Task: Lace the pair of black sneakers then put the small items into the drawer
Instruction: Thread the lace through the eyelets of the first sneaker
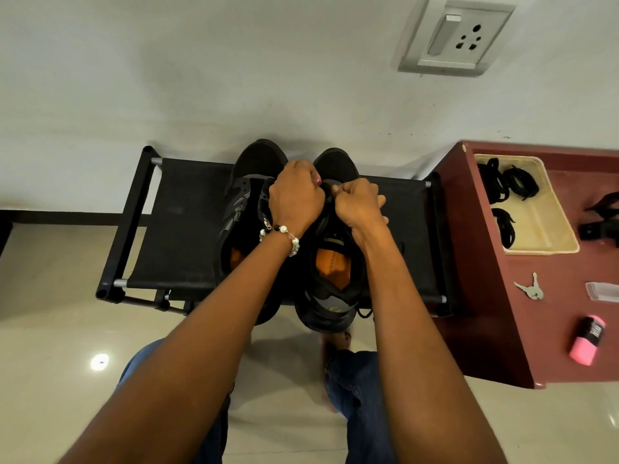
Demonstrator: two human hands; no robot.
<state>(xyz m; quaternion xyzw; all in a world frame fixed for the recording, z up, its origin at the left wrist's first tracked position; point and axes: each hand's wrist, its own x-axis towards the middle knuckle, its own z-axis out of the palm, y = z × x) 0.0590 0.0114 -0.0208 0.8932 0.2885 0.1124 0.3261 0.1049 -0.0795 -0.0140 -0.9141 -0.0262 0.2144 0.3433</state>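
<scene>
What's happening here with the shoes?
A person is lacing a pair of black sneakers that sit on a black rack. The left hand and the right hand are closed on the lace over the right sneaker; the left sneaker sits beside it. On the maroon cabinet to the right, keys, a pink roll and a tray of black bands wait.
</scene>
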